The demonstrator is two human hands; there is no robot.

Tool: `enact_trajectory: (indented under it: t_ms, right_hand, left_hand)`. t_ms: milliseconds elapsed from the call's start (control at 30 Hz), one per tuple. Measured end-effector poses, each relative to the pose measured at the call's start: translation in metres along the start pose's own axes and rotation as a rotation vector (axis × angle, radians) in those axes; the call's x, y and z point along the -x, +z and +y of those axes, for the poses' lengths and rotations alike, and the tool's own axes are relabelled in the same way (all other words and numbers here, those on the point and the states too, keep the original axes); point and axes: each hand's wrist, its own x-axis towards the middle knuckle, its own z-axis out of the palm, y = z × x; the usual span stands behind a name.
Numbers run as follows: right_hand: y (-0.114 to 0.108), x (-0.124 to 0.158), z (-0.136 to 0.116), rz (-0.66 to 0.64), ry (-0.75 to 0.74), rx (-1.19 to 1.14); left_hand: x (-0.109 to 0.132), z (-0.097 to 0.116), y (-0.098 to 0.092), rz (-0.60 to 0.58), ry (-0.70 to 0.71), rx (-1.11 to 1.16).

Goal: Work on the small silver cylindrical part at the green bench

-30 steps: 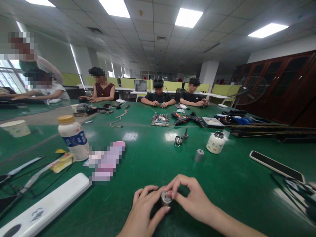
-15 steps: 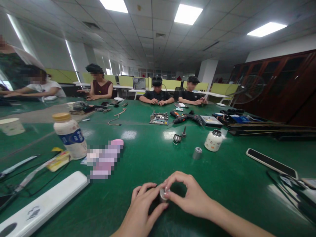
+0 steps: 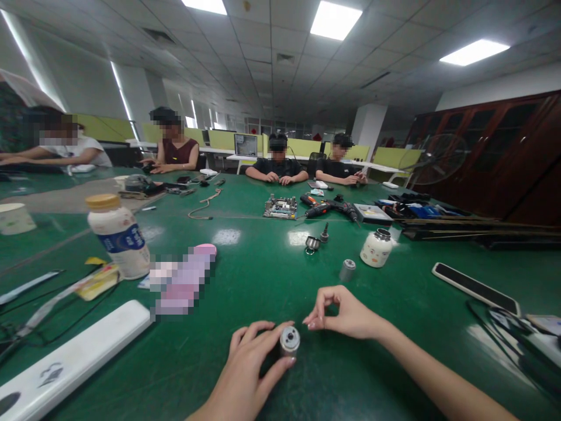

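Note:
In the head view a small silver metal cylinder [image 3: 290,342] stands upright on the green table, with a dark central hole and smaller holes in its top face. My left hand [image 3: 254,356] is closed around its left side, thumb and forefinger on it. Just right of it, my right hand [image 3: 335,316] is raised, thumb and fingertips pinched together. Whatever lies between those fingertips, if anything, is too small to make out. Farther back stands a similar metal cylinder [image 3: 347,269], touched by neither hand.
Beyond are a white jar [image 3: 376,250], a small metal cup-shaped part [image 3: 312,244], a circuit board [image 3: 280,207] and power drills [image 3: 333,209]. On the left are a bottle [image 3: 120,242] and a white power strip [image 3: 79,362]. A phone [image 3: 475,287] lies right. Several people sit across the table.
My right hand has lifted off the cylinder and moved up and right, its fingertips still pinched. The cylinder's top is now uncovered. My left hand stays on it.

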Motion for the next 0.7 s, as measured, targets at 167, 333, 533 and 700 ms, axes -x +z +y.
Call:
enact_trajectory:
  t_ms: [167,333,533,700]
  right_hand:
    - [-0.015,-0.001,0.027,-0.156,0.126,0.064]
    - [-0.011,-0.002,0.027,-0.127,0.111,0.05]
    - [0.018,-0.002,0.005,0.22,-0.065,-0.007]
    - [0.042,0.005,-0.004,0.217,-0.108,0.098]
  left_hand:
    - [0.0,-0.002,0.002,-0.013,-0.018,0.011]
    - [0.001,-0.004,0.004,-0.007,-0.012,0.001]
    - [0.0,-0.005,0.005,0.016,0.002,-0.006]
    - [0.0,-0.002,0.001,-0.004,0.02,-0.016]
